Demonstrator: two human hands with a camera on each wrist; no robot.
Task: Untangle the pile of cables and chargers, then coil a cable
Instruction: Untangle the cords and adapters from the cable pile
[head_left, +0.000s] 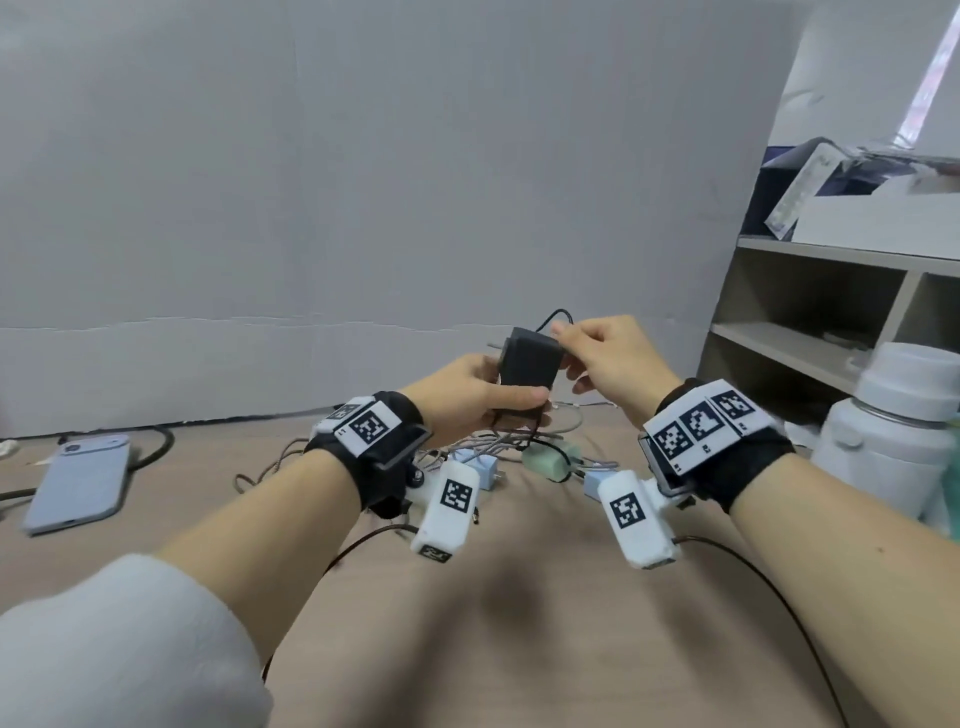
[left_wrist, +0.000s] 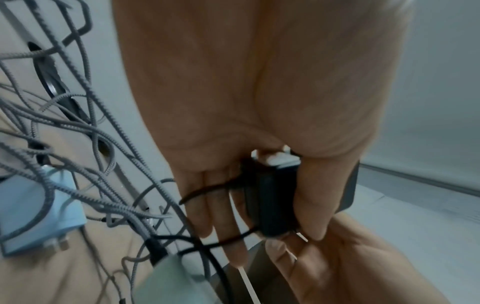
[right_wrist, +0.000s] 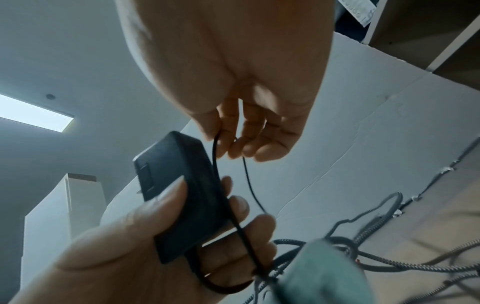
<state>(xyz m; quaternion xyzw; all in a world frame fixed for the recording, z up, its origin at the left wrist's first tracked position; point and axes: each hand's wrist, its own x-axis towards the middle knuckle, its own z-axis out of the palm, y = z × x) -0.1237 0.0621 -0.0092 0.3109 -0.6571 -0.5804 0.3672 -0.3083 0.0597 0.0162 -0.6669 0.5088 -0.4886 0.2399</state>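
The left hand (head_left: 470, 396) holds a black charger (head_left: 525, 364), a smooth box of matt plastic with rounded corners, above the wooden table (head_left: 519, 623); the thumb presses one flat face and the curled fingers (right_wrist: 255, 224) support the other. The right hand (head_left: 605, 358) pinches the thin black cable (right_wrist: 249, 181) of the charger between thumb and fingertips (right_wrist: 235, 147), the other fingers loosely curled. Below lies the pile of grey braided cables (left_wrist: 85, 127) with pale blue chargers (left_wrist: 39, 211) and a green one (head_left: 545, 460).
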